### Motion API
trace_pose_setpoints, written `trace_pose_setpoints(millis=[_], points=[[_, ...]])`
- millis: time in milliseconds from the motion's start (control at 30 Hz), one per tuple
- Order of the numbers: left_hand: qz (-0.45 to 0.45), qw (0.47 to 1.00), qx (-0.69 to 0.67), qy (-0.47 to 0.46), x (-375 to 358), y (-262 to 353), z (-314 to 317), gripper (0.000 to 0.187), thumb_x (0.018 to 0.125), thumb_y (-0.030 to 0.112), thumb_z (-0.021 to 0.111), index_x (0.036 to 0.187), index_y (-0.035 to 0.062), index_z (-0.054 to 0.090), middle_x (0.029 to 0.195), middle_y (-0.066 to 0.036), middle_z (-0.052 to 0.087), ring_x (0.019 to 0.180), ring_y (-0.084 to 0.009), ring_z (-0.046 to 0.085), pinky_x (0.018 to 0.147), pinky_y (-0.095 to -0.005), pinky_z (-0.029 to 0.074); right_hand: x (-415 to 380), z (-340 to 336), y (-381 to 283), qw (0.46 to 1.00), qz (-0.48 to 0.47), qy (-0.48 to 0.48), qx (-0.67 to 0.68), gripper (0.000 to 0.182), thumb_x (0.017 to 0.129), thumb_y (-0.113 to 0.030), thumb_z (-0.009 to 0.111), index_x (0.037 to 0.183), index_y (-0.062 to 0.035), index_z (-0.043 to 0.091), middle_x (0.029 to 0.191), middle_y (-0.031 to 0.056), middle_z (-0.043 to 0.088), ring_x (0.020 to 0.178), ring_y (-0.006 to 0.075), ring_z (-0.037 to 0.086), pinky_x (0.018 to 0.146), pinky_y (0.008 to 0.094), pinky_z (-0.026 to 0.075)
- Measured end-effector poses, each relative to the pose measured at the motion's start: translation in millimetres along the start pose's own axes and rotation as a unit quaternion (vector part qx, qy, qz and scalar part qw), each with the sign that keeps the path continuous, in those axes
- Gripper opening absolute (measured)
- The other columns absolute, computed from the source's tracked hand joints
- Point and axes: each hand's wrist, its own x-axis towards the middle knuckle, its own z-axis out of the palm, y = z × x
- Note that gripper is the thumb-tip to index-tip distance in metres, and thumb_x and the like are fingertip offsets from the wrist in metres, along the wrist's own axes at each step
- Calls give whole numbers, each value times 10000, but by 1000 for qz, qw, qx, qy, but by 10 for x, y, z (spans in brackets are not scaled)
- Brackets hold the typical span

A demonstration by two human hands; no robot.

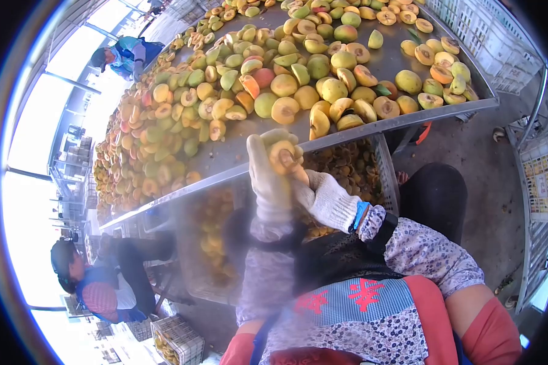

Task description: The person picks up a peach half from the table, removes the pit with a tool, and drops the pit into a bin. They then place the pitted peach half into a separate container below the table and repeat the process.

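Observation:
My left hand [266, 173], in a pale glove, is wrapped round a halved yellow fruit [281, 157] with its cut face showing, just in front of the metal table's edge. Close against it on the right, my right hand [326, 198], in a white knitted glove, has its fingers bent at the fruit's lower side. Whether the right fingers hold a small tool or part of the fruit is too blurred to tell. Many whole and halved fruits [284, 109] lie on the table [371, 125] beyond both hands.
Below the table edge are crates with fruit pieces [347, 170]. A seated person [97, 286] is at the lower left, another person [125, 56] at the upper left. White crates [490, 45] stand at the upper right, a rack [539, 176] at the right, a fruit crate [179, 340] at the bottom left.

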Motion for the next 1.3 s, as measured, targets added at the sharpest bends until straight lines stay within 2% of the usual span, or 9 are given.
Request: trace_pose_setpoints(millis=[200, 400, 700, 800, 867, 1000, 1133, 1167, 1300], points=[[47, 997, 52, -19, 45, -6, -49, 530, 1035, 531, 393, 1043, 36, 584, 915, -115, 633, 736, -187, 604, 676, -295, 514, -14, -110, -216, 994, 62, -65, -54, 319, 1023, -266, 544, 1102, 29, 636, 904, 117, 675, 826, 136, 576, 758, 335, 498], [12, 1000, 1, -18, 12, -31, 20, 526, 1038, 531, 380, 1053, 46, 584, 927, -118, 637, 734, -193, 605, 673, -298, 518, -7, -27, -68, 1000, 2, -10, 16, 343, 1016, -294, 543, 1111, 26, 626, 873, 166, 685, 802, 245, 643, 750, 369, 503], [37, 989, 112, -90, 97, -54, -225, 533, 1032, 537, 391, 1096, 42, 577, 896, -113, 637, 715, -182, 596, 642, -282, 515, -16, -180, -268, 941, 58, -6, -334, 358, 984, -320, 570, 1058, 25, 627, 883, 279, 661, 886, 448, 639, 753, 461, 510], [91, 914, 348, -187, 198, 25, -295, 559, 1021, 556, 409, 1147, 37, 574, 883, -101, 636, 712, -175, 590, 645, -270, 513, -22, -174, -24, 961, 14, -8, -278, 365, 976, -332, 577, 1029, 25, 635, 898, 273, 667, 902, 443, 642, 761, 453, 510], [-93, 988, 60, -107, 57, 152, -160, 586, 1008, 574, 435, 1183, 32, 573, 896, -89, 637, 731, -172, 603, 657, -268, 519, -22, -143, 13, 988, -11, 2, -151, 376, 982, -335, 574, 1036, 31, 639, 896, 251, 676, 891, 415, 657, 769, 433, 510], [88, 989, 112, -48, 1, -100, 6, 607, 998, 583, 460, 1183, 16, 573, 923, -85, 641, 771, -177, 629, 680, -282, 530, -31, -146, -148, 995, 61, -35, -71, 375, 985, -331, 577, 1060, 31, 643, 893, 224, 682, 884, 374, 666, 782, 411, 507], [-171, 955, 173, -171, 139, 283, -188, 696, 984, 637, 425, 1184, -10, 582, 960, -124, 653, 741, -192, 639, 630, -305, 544, -31, -240, -48, 983, 75, -88, -140, 411, 1005, -366, 539, 1074, 25, 644, 872, 194, 681, 845, 319, 665, 771, 394, 506], [-18, 926, 298, -229, 184, 208, -182, 711, 982, 646, 413, 1191, -11, 585, 937, -139, 659, 744, -200, 652, 609, -316, 553, -39, -255, -27, 979, 57, -101, -165, 434, 1011, -390, 518, 1070, 21, 643, 862, 178, 680, 818, 300, 662, 757, 391, 507], [51, 994, 88, -42, 48, -25, -37, 635, 997, 587, 447, 1172, -6, 591, 860, -143, 655, 741, -206, 642, 640, -329, 546, -75, -293, -231, 965, 192, -179, -30, 522, 1014, -495, 460, 1000, -4, 638, 785, 115, 644, 643, 214, 628, 590, 350, 504]])
